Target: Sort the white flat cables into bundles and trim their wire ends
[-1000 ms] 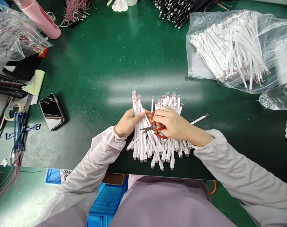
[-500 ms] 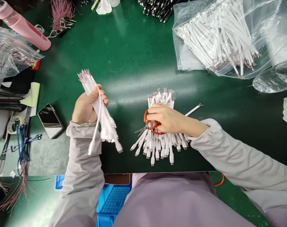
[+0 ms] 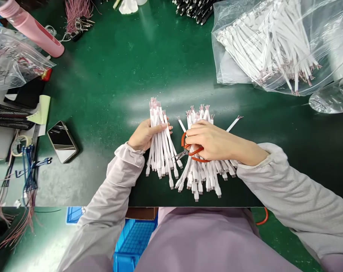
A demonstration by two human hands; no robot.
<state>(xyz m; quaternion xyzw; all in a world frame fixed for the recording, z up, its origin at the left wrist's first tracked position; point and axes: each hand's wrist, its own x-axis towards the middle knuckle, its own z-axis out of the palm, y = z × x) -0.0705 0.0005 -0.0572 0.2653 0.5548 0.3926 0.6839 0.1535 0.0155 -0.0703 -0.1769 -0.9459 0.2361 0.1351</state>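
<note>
Work in hand: white flat cables, sorted by hand at a dark green bench mat [image 3: 109, 75]; the cables have stripped, pinkish wire ends up and moulded white plugs down. 2 groups stand on the mat, just beside each other.

Left hand [image 3: 148, 134]: fingers closed around the bundle of cables [image 3: 160, 151], gripping it mid-length, with the plugs resting on or just above the mat.

Right hand [image 3: 213, 141]: fingers curled over the orange handles of the scissors [image 3: 180, 154], which look held, the blades closed and pointing toward the bundle. Exact grip in the loops hidden by the fingers. This hand lies on top of the pile of cables [image 3: 201, 179], pressing into its middle; 1 cable end sticks out to the right.

The bundle is separate from the pile, and both sit directly under the fingers.

Around: a clear zip bag of cables [image 3: 273, 45] upper right, a phone [image 3: 62, 141] and a pink bottle [image 3: 32, 34] to the left, blue wires [image 3: 26, 170] at far left, a blue crate [image 3: 134, 238] below the bench edge.
</note>
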